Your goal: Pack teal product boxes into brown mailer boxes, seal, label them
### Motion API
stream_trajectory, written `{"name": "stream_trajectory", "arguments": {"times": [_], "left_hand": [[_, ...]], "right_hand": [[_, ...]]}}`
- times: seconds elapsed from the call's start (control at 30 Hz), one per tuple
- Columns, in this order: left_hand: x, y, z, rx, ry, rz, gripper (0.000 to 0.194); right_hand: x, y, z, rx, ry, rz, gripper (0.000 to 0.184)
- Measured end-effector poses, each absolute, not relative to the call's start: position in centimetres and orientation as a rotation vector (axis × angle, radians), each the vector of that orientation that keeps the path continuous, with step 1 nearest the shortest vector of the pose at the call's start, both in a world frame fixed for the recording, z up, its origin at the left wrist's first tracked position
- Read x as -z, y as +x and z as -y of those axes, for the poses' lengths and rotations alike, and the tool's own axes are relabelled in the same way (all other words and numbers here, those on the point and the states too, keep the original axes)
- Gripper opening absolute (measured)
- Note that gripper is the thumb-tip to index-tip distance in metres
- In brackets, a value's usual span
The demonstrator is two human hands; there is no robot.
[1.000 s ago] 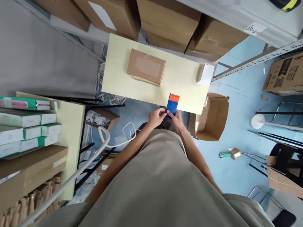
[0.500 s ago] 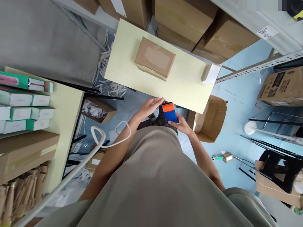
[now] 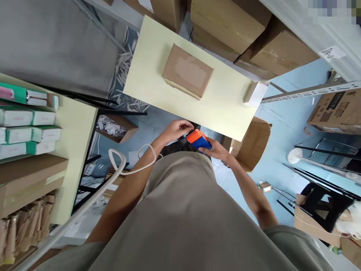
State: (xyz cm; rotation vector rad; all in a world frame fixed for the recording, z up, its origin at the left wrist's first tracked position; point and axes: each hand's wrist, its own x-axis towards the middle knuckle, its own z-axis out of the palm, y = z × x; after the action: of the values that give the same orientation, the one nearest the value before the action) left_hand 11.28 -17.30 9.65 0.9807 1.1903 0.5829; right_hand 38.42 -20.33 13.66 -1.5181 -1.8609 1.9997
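Observation:
A small blue and orange box is held in front of my body, just below the near edge of the pale yellow table. My right hand grips it from underneath at the blue end. My left hand has its fingers curled at the orange end, touching it. A closed brown cardboard box lies on the table further away, and a small white box stands at the table's right edge.
Large cardboard cartons fill the shelf behind the table. An open carton stands on the blue floor at the right. A second table with stacked green and white boxes is at the left. Paper scraps litter the floor.
The blue and orange box came off the table edge toward my body and tilted flatter. My left hand went from open beside it to curled on its orange end. The view swung left.

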Motion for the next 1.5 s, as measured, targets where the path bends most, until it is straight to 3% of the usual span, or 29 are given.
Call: {"name": "stream_trajectory", "arguments": {"times": [0.27,0.73,1.17,1.33,1.5], "left_hand": [[-8.1,11.3,17.5,-0.519,0.916,-1.191,0.055],[-7.4,11.6,18.3,-0.555,0.874,-1.182,0.044],[-6.2,11.7,19.4,-0.582,1.075,-1.341,0.03],[-4.0,8.9,16.4,-0.781,1.022,-1.539,0.025],[-1.9,9.5,12.1,-1.043,0.961,-1.607,0.017]], "right_hand": [[-13.5,38.9,18.8,-1.923,-1.604,2.07,0.067],[-13.5,39.5,17.9,-1.927,-1.536,2.212,0.044],[-13.1,44.0,21.1,-1.962,-1.816,2.275,0.039],[-11.8,47.3,20.3,-1.478,-2.113,2.469,0.034],[-8.2,45.5,17.2,-0.931,-2.263,2.518,0.047]]}}
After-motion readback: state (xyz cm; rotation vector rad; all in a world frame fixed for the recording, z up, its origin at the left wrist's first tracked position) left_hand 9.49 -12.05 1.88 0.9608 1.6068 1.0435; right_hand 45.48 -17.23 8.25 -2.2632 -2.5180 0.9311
